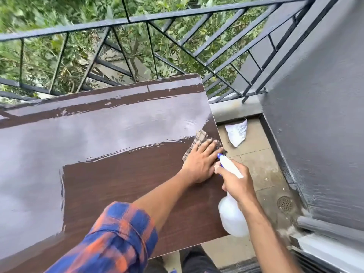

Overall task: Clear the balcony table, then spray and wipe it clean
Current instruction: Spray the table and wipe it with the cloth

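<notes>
The dark brown wooden balcony table (122,186) fills the middle of the view, its far and left parts shining wet. My left hand (201,164) lies flat with straight fingers on a checked cloth (199,138) at the table's right edge. My right hand (236,184) grips the neck of a white spray bottle (232,217) with a blue nozzle, held just off the table's right edge beside my left hand.
A black metal railing (177,14) runs behind the table with green foliage beyond. A grey wall (319,115) stands at the right. On the tiled floor lie a crumpled white paper (237,133) and a round drain (285,203).
</notes>
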Motion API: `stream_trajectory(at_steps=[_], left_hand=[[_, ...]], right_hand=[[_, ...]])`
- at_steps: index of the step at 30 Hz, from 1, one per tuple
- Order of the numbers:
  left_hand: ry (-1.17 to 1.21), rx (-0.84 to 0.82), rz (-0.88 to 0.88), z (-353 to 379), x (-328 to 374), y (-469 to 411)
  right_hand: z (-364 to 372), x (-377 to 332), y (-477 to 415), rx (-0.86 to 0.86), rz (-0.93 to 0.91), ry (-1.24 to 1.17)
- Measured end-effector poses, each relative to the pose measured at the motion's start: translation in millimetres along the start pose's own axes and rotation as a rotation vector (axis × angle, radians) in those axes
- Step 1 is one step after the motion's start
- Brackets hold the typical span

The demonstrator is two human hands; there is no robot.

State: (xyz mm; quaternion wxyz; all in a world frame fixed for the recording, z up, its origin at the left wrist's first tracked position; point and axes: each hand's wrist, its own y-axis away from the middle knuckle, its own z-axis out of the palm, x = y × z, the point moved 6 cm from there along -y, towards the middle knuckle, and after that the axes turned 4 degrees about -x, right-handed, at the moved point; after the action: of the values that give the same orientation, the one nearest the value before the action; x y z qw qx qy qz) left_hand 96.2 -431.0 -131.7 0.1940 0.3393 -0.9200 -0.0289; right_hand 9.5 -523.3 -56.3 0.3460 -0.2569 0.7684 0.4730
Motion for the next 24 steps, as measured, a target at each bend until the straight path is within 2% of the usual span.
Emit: stream_trajectory(at_steps=[3,6,8,11,13,16,21,24], left_hand=[[0.012,0.007,0.047,0.5,-8.4,24.2],[0.010,0.064,-0.014,0.5,-33.8,61.3],[0.010,0.176,-0.143,-2.8,-67.8,97.7],[0.037,0.302,-0.444,-10.7,-133.1,162.4],[0.044,0.345,-0.637,-14.4,-173.8,214.3],[0.020,0.407,-0.827,-14.6,-212.9,291.8],[0.034,0.520,-1.074,5.3,-217.5,396.5],[0.074,0.515,-1.159,21.1,-203.7,422.3]], right_hand=[[13.8,2.2,14.2,0.003,0.001,-0.005],[40.5,4.2,33.3,-0.028,-0.011,0.013],[65.7,3.1,49.7,-0.069,-0.014,0.035],[101.7,2.5,71.9,-0.128,-0.017,0.068],[127.0,-0.3,88.0,-0.172,-0.037,0.093],[159.9,-4.7,111.5,-0.231,-0.047,0.147],[201.7,0.6,150.1,-0.311,-0.052,0.193],[217.1,9.2,173.0,-0.352,-0.046,0.214]])
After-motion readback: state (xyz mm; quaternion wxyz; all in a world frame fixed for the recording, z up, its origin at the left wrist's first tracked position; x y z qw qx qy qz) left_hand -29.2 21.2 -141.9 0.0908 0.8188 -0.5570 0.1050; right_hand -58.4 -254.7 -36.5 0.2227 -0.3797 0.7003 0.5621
